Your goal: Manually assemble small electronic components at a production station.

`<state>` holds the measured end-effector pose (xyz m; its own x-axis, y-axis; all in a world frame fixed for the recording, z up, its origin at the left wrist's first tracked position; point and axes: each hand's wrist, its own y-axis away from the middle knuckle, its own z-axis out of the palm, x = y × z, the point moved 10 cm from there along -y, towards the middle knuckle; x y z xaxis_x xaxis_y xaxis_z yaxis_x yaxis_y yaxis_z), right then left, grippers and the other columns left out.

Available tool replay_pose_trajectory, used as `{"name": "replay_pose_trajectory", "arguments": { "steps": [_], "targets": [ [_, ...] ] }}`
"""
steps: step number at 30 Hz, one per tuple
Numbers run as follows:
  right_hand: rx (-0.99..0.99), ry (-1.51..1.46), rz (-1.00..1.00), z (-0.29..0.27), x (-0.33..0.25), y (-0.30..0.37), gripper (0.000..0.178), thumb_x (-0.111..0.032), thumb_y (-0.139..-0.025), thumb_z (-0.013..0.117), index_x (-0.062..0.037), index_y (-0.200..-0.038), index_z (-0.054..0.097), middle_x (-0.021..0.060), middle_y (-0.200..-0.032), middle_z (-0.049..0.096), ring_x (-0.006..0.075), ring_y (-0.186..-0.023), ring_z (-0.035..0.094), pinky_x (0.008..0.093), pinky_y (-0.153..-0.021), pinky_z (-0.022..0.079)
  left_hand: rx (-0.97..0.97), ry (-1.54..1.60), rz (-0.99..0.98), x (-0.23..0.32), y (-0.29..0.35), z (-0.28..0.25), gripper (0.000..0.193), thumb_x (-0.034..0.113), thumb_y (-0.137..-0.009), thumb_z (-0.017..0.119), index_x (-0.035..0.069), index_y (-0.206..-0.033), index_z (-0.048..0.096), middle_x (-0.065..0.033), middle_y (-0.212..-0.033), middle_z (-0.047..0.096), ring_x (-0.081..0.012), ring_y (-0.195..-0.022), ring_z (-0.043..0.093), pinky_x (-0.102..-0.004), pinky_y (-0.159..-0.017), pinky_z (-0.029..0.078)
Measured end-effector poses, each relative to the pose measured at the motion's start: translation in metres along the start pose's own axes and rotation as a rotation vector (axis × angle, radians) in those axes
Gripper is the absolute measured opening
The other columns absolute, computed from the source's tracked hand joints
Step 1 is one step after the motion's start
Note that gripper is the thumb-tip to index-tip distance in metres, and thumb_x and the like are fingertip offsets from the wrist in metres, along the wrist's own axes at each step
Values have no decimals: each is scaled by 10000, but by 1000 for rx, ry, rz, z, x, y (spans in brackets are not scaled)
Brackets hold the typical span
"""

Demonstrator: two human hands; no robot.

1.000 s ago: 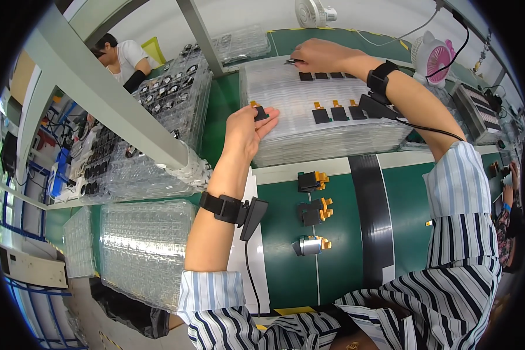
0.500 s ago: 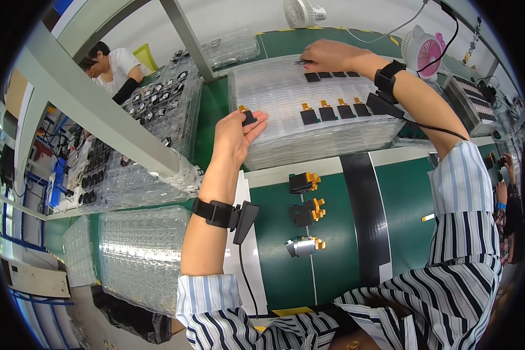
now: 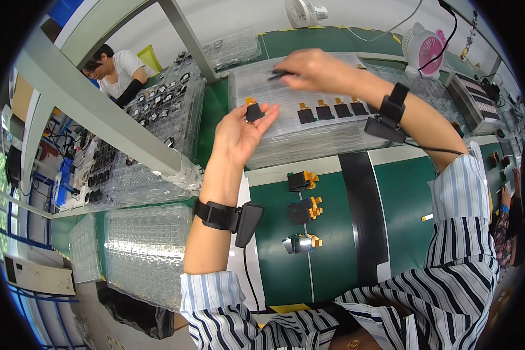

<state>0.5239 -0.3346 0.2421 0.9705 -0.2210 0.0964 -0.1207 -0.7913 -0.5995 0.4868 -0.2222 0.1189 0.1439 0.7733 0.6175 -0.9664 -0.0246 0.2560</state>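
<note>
My left hand holds a small black display module with an orange flex tail at the left edge of the stacked clear trays, fingers partly spread beneath it. Over the back of the stack, my right hand pinches a small dark piece; blur hides its kind. On the top tray, a row of black display modules lies with orange tails pointing away from me. My right forearm covers the tray area behind that row.
Three small piles of display modules lie on the green mat, beside a black strip. A grey post stands left. Clear trays lie at lower left. A pink fan stands at back right. Another person sits at far left.
My right hand has moved left and slightly nearer with the dark piece, away from the back row. My left hand has shifted slightly right, still holding its display module.
</note>
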Motion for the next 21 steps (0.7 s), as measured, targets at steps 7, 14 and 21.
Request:
{"name": "replay_pose_trajectory", "arguments": {
  "steps": [7,14,21],
  "targets": [
    [-155,92,-102,20,-73,-1,303,-227,-744,653,-12,-956,621,128,-897,632,289,-900,594,371,-724,497,-446,342,-76,-22,-13,21,379,312,-1002,261,-21,-1147,371,-168,-1095,478,-276,-891,527,-403,-757,511],
    [-34,31,301,-14,20,19,322,-229,-803,623,-25,-1053,615,140,-1068,609,310,-1010,555,378,-859,457,2,281,-49,-38,-15,15,332,294,-1002,284,3,-1107,401,-190,-1031,492,-250,-827,519,-375,-695,506],
    [-623,112,474,52,112,70,234,-197,-829,574,-52,-1002,639,132,-988,619,319,-953,565,389,-820,456,64,225,-38,-33,-19,5,293,264,-998,307,2,-1092,398,-212,-984,507,-248,-768,513,-370,-667,498]
  ]
}}
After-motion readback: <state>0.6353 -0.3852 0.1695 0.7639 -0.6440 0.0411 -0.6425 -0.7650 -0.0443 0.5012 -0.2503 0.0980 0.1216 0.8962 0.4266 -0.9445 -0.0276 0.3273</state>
